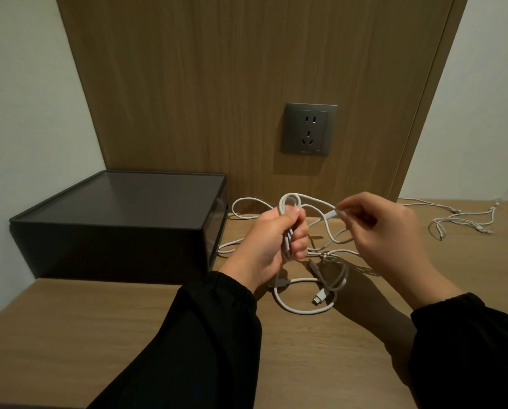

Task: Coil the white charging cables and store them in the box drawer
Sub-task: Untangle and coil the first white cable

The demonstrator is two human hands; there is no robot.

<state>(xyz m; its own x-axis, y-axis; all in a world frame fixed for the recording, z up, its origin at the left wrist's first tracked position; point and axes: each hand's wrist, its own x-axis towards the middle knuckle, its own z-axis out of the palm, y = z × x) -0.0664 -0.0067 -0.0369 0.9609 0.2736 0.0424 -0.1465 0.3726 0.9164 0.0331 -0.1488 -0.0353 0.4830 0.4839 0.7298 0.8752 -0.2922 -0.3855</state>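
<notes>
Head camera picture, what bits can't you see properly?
1. Dark box: the head view shows only its lid and sides, so its drawer cannot be made out.
2. White cable: the left hand grips its loops, and the fingers hide how many there are.
3. Its plug: pinched by the right hand, too small to name the type.
4. Far cables: small, with blurred ends.

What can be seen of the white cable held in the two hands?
The white cable is thin and flexible, folded into several long loops that the left hand grips upright, a bend sticking out above the fist. Its free end, a white plug, is pinched by the right hand; the slack between sags in a curve. Whether it joins the tangle on the table below cannot be told.
</notes>
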